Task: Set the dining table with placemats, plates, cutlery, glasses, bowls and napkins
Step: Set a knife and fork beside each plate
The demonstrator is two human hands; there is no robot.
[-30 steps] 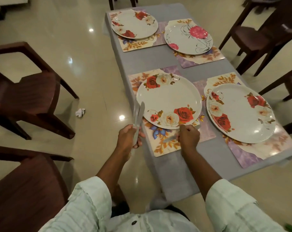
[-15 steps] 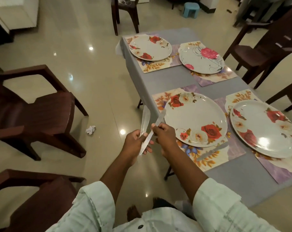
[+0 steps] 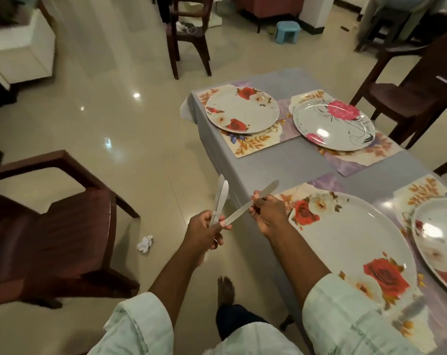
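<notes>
My left hand (image 3: 204, 233) grips two steel knives (image 3: 221, 198) by their handles, blades pointing up, off the table's left edge. My right hand (image 3: 267, 213) pinches a third knife (image 3: 250, 204) near its middle; it slants up to the right, its handle end still by my left fingers. The grey-clothed table (image 3: 281, 165) carries floral placemats, each with a plate: a rose plate (image 3: 350, 242) nearest, a rose plate (image 3: 242, 110) at the far left, a pink-flower plate (image 3: 333, 125) at the far right. One knife (image 3: 409, 312) lies on the near placemat, blurred.
A dark brown armchair (image 3: 51, 226) stands to the left, another chair (image 3: 416, 90) right of the table, a third (image 3: 187, 34) beyond its far end. A crumpled white paper (image 3: 145, 243) lies on the glossy floor. A blue stool (image 3: 287, 32) stands far back. My bare foot (image 3: 225, 290) is below.
My right hand left a knife on the near placemat, came back to my left hand and pulled one knife out of the bundle. The view has moved along the table's left side.
</notes>
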